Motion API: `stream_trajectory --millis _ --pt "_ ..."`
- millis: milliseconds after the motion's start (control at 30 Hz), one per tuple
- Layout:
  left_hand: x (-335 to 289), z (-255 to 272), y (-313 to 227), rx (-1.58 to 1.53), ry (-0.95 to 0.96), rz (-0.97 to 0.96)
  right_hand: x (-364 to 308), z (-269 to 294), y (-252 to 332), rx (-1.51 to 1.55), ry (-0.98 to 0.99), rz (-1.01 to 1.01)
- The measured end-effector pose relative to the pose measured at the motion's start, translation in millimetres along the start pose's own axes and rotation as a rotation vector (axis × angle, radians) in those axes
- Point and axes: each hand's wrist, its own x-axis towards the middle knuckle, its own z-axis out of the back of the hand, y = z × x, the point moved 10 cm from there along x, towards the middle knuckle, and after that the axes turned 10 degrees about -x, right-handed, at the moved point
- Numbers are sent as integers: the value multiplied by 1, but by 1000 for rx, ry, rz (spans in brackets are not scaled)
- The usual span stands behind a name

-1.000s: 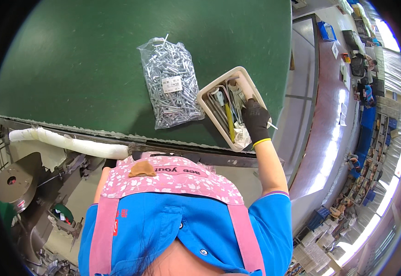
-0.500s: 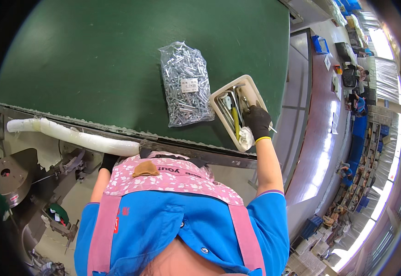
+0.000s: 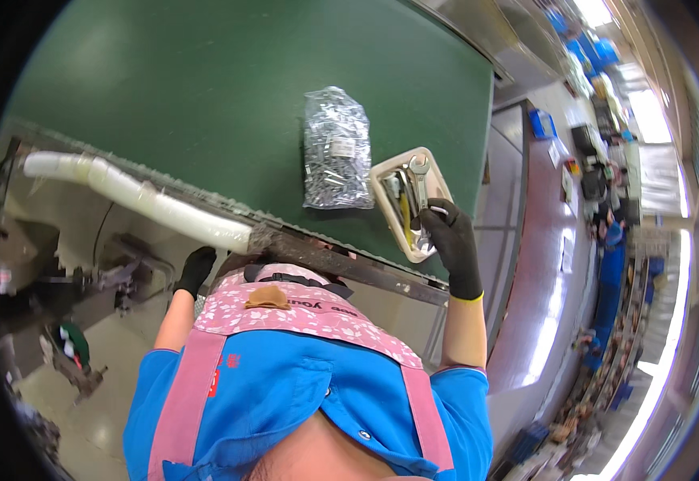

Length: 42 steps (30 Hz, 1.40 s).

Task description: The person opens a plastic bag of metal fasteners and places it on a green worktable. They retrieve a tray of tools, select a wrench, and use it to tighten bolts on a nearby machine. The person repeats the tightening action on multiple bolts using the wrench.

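Note:
My right hand [image 3: 454, 240], in a black glove, is closed around the lower part of a silver open-end wrench [image 3: 421, 183]. The wrench's jaws point away from me, above a cream plastic tray [image 3: 379, 172]. A thin white stick-like piece [image 3: 439, 210] shows at the same hand's fingers; its kind is unclear. Inside the tray lie a yellow-handled tool [image 3: 405, 216] and other metal tools, partly hidden by the hand and wrench. My left hand [image 3: 196, 271], also black-gloved, hangs low beside my apron, off the table; its fingers are not distinct. Left of the tray lies a clear plastic bag of metal fasteners [image 3: 335, 172].
The green table [image 3: 205, 96] has a dark metal front edge with a white padded tube [image 3: 165, 210] along it. Machine parts [image 3: 25, 248] stand at the lower left. To the right is a reddish-brown surface [image 3: 518, 264], with people and shelves farther off.
My right hand has come up out of the tray with the wrench in it. My left hand shows more fully beside the apron. The whole view has shifted and turned somewhat.

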Motion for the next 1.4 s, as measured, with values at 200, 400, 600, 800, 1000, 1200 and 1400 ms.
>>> stream_trajectory --millis 200,400,600,800,1000,1200,1400 --pt "-171 59 -94 -503 -172 99 -102 -150 57 116 316 176" --pt "-302 109 -162 -872 -101 -317 -234 -349 95 262 819 303" --pt "-462 145 -68 -1692 -125 -246 -403 -542 104 137 1060 331" --pt "-638 234 125 -1898 -362 -107 -584 -765 110 226 1367 95" --pt "-763 331 317 -1700 -531 -26 -695 -985 121 95 1388 200" --pt "-757 375 453 -1713 -671 203 -702 -1102 109 123 1254 42" --pt "-724 404 510 -1713 -651 212 -664 -1160 103 124 1250 -27"
